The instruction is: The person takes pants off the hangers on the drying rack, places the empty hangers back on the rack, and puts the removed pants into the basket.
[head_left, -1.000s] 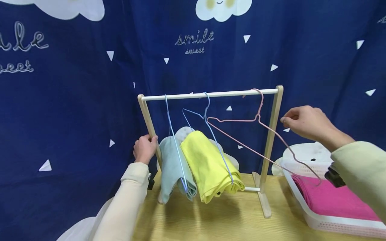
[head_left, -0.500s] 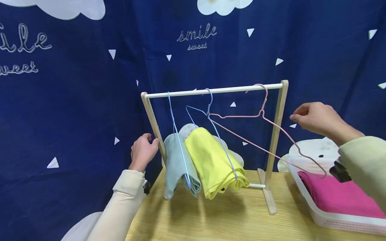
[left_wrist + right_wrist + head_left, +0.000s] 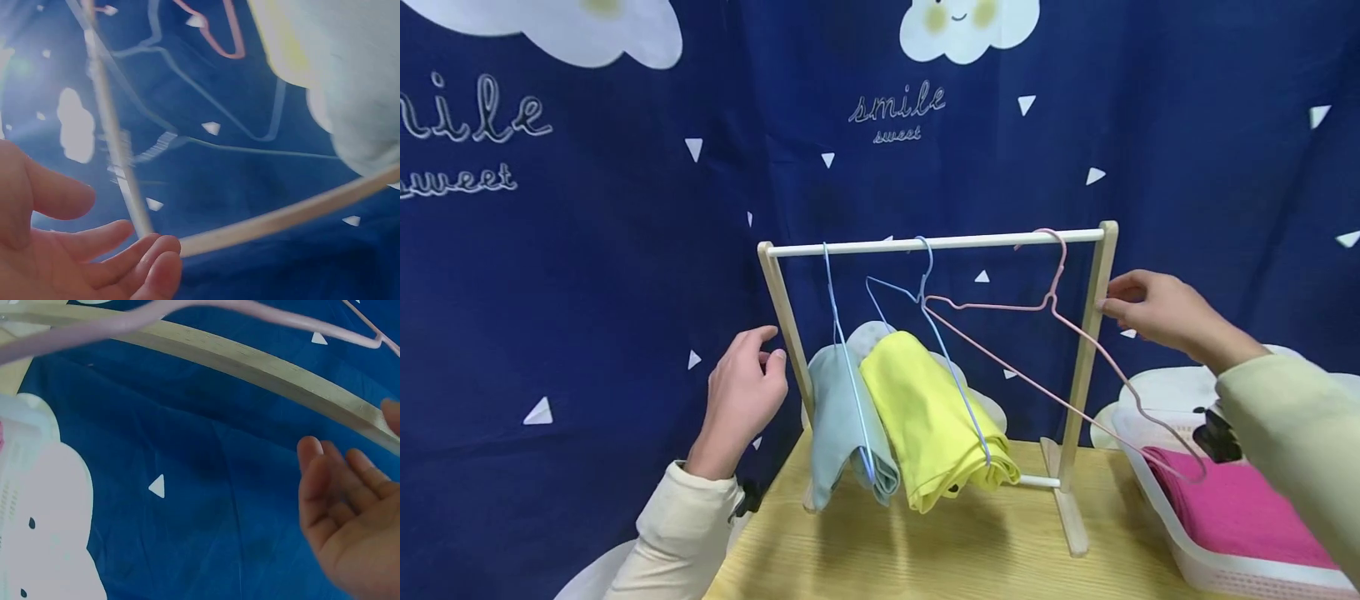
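Note:
A small clothes rack has a white top bar (image 3: 865, 247), a left wooden post (image 3: 786, 312) and a right wooden post (image 3: 1084, 358). From the bar hang a blue hanger (image 3: 834, 310) with a folded grey-green cloth (image 3: 842, 408) and another blue hanger (image 3: 922, 287) with a yellow cloth (image 3: 925, 408). A bare pink hanger (image 3: 1051, 298) hangs at the right. My left hand (image 3: 741, 400) is beside the left post, holding nothing, its fingers relaxed. My right hand (image 3: 1168, 315) has its thumb tip right at the right post, fingers loosely bent and holding nothing.
A white plastic basket (image 3: 1183, 546) with a folded magenta cloth (image 3: 1247, 508) stands at the right, partly behind my right sleeve. The pink hanger's lower end overlaps it in the head view. Beneath the rack is a wooden table (image 3: 917, 554); behind it hangs a blue curtain (image 3: 625, 275).
My left hand has let go of the left post and drawn back toward me to the left. My right hand has come closer to the right post.

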Available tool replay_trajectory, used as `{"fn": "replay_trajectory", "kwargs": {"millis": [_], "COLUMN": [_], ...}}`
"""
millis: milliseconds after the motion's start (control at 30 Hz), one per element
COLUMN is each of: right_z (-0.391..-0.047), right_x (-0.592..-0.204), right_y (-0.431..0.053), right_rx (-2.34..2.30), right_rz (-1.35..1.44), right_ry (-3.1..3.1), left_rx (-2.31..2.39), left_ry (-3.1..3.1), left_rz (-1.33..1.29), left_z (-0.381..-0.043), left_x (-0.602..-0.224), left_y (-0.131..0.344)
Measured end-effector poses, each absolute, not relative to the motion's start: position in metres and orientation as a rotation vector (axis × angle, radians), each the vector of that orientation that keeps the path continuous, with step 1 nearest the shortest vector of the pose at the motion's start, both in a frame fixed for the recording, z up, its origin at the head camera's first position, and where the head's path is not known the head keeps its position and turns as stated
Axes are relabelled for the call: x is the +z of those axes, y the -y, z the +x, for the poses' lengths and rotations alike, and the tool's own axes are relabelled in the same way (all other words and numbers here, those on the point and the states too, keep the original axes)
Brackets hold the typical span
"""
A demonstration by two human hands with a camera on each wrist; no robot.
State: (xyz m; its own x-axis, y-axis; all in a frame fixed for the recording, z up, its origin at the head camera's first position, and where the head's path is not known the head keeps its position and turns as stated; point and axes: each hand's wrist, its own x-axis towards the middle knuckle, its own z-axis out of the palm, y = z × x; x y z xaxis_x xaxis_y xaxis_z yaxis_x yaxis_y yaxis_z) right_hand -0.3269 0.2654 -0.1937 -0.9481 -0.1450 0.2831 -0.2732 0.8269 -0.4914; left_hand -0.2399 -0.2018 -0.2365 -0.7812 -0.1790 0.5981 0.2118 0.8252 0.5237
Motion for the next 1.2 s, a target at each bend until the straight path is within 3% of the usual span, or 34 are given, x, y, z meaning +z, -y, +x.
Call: {"fn": "replay_trajectory", "kwargs": {"millis": [700, 1200], "right_z": [-0.344, -0.361], "right_x": [-0.183, -0.178], "right_y": [-0.242, -0.262], "right_rx": [0.702, 0.683], "right_rz": [0.271, 0.273], "right_ry": [2.571, 2.639], "left_rx": [-0.646, -0.600], "left_ry": [2.482, 2.871], "left_rz": [-0.250, -0.103], "left_z": [-0.228, -0.270], "left_x": [-0.172, -0.143], "left_y": [0.113, 0.055]}}
